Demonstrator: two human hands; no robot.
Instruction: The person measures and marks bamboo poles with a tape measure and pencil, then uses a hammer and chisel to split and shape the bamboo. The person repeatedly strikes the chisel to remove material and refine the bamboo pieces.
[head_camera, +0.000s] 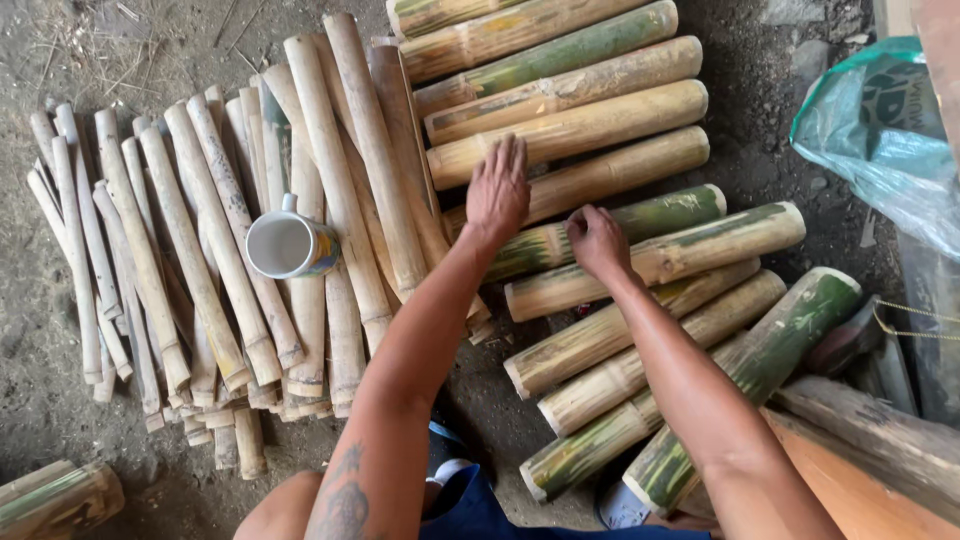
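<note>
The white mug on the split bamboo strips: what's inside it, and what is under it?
The white mug looks empty, showing only a pale interior. It rests on split bamboo strips; the ground beneath them is covered.

The topmost bamboo tube (440, 14) is cut off by the picture's upper edge, and a short one (55, 500) runs out at the lower left corner. The green plastic bag (880, 130) is clipped by the right edge. The left hand (497, 192) covers part of a bamboo tube (620, 172) beneath its palm. The right hand (597, 242) curls downward, its fingertips hidden. The mug (288, 245) hides slats behind it.
</note>
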